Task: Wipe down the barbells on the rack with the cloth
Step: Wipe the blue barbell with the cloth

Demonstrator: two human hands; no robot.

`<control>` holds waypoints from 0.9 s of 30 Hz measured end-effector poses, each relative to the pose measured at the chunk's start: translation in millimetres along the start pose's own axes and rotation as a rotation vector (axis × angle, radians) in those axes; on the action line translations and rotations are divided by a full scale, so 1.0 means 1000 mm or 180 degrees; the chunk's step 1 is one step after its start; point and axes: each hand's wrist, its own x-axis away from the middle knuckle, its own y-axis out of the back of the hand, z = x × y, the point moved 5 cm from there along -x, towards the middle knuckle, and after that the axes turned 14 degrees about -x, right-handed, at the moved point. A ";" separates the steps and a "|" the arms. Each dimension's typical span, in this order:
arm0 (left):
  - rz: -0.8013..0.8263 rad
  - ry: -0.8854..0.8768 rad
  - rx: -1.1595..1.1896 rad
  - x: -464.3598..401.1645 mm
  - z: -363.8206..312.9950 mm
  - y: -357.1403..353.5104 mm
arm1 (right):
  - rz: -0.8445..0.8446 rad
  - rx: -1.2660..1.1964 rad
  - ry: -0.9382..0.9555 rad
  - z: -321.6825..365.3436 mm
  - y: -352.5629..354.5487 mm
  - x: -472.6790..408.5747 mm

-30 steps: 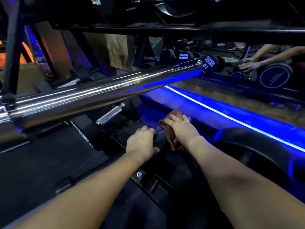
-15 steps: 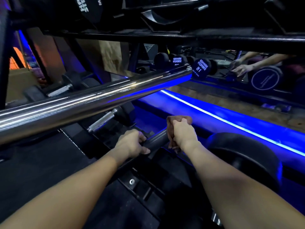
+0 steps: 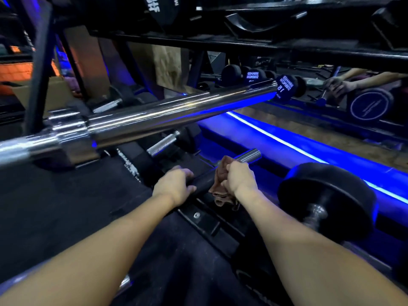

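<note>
A low barbell [image 3: 248,156] lies on the dark rack, its chrome end poking out past my hands. My left hand [image 3: 174,186] grips its dark shaft. Just to the right, my right hand [image 3: 239,180] holds a brown cloth [image 3: 220,184] wrapped around the same bar, the cloth's loose end hanging below. A thick chrome barbell sleeve [image 3: 176,117] crosses the view above and behind both hands, from the left edge toward the upper right.
A black dumbbell [image 3: 324,195] sits right of my right arm. A blue light strip [image 3: 309,151] runs along the base of a mirror that reflects my hands. More dumbbells [image 3: 287,87] stand behind, and black rack shelves [image 3: 242,40] overhang.
My right hand with the cloth has slid back along the low bar toward me, uncovering its chrome end. The view has shifted, showing the upper barbell's collar at left.
</note>
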 end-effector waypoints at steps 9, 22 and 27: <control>-0.0185 0.0348 -0.0076 0.085 0.066 0.018 | 0.0242 0.0372 0.0490 0.058 -0.042 0.079; -0.0231 0.0639 0.0273 0.137 0.104 0.023 | 0.0366 0.1203 0.1794 0.128 -0.093 0.161; 0.0433 0.0567 0.0239 0.122 0.114 0.025 | 0.0207 0.1437 0.1876 0.129 -0.098 0.151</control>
